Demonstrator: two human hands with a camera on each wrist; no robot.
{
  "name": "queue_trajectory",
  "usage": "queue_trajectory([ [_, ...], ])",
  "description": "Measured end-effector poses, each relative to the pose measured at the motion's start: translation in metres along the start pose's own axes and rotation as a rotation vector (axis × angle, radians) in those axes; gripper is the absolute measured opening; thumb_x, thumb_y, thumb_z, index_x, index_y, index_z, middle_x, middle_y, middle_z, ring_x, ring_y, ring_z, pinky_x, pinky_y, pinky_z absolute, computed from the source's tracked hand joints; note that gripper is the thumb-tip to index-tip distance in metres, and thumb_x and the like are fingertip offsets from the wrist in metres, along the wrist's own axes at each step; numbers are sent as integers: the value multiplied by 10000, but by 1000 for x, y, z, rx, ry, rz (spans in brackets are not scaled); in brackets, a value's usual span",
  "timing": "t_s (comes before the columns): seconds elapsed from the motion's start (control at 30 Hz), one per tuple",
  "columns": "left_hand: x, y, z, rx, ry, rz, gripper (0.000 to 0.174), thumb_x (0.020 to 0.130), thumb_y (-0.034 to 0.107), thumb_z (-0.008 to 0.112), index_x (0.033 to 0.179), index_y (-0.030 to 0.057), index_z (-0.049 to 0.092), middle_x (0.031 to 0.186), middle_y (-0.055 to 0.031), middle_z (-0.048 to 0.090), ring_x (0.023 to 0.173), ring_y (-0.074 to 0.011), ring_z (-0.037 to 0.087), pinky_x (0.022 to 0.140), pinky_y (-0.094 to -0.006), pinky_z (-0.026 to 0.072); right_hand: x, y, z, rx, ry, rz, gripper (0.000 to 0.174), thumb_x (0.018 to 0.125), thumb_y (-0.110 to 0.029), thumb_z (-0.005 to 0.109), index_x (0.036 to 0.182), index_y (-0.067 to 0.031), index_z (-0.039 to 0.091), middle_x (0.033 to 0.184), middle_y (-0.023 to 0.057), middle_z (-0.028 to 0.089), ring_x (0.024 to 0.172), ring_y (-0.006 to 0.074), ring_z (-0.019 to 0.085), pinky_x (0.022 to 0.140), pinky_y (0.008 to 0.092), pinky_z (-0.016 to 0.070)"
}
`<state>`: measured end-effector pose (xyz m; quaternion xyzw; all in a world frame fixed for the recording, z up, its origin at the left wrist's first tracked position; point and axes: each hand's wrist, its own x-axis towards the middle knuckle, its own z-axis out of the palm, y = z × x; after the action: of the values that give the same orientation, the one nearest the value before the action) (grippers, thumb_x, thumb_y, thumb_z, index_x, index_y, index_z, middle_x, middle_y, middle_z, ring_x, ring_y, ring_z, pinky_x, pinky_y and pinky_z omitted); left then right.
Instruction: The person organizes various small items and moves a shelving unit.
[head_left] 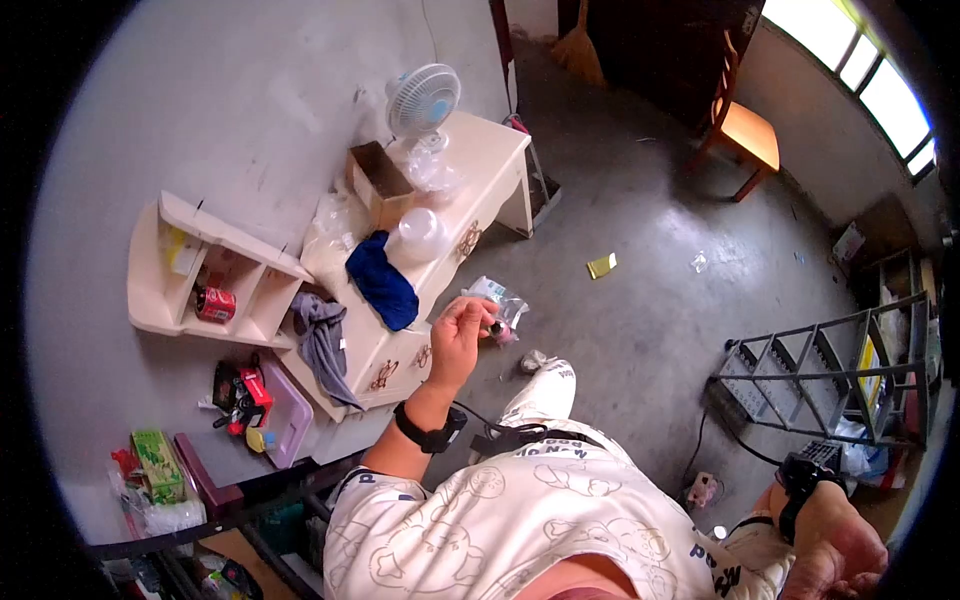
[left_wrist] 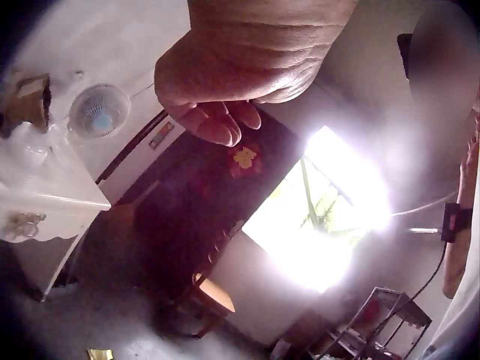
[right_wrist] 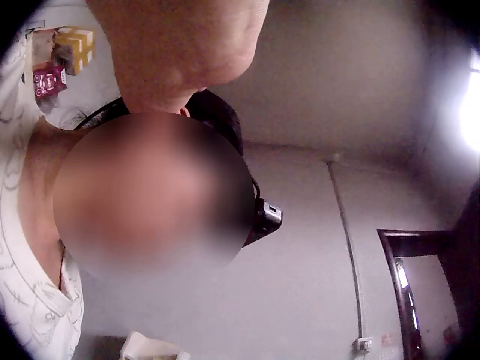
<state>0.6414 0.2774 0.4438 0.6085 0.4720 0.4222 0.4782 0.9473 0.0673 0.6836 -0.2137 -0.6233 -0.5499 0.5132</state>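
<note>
Near the centre of the head view, the left grip (head_left: 460, 335) is raised, palm side partly turned away, with its fingers loosely bent; the left wrist view shows them hanging relaxed and clamped on nothing visible. Just beyond the fingertips in the head view, a clear plastic packet (head_left: 500, 297) with pink at its lower end appears against the grey floor (head_left: 640, 320); a small dark item (head_left: 496, 328) there probably belongs to the packet, though the overlap leaves this uncertain. At lower right, the right grip (head_left: 835, 548) is turned palm upward; whether its fingers are apart or together cannot be told, since the frame edge cuts them in the head view and they are obscured in the right wrist view. Upper left of centre, a pale counter (head_left: 490, 137) carries a fan (head_left: 424, 100), an open cardboard box (head_left: 380, 188), a translucent rounded container (head_left: 421, 234) and a dark blue cloth (head_left: 383, 284). A grey cloth (head_left: 323, 342) hangs over the near edge. Right of centre, a yellow packet (head_left: 602, 265) lies on the floor; a wooden chair (head_left: 748, 135) stands at upper right.
</note>
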Motion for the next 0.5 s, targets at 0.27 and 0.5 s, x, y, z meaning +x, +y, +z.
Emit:
queue_trajectory([
  [0.27, -1, 2, -1, 22, -7, -10, 350, 938, 300, 403, 753, 39, 544, 898, -58, 608, 730, -83, 544, 613, -204, 437, 0, 0, 2, 36, -21, 19, 228, 931, -307, 410, 952, -162, 585, 601, -87, 273, 496, 19, 313, 516, 172, 290],
  [0.5, -2, 6, 2, 31, -5, -15, 346, 941, 291, 397, 752, 40, 542, 895, -63, 610, 733, -87, 542, 613, -205, 437, 0, 0, 2, 52, -28, 34, 228, 930, -306, 413, 949, -163, 589, 598, -88, 270, 497, 19, 310, 517, 173, 287],
])
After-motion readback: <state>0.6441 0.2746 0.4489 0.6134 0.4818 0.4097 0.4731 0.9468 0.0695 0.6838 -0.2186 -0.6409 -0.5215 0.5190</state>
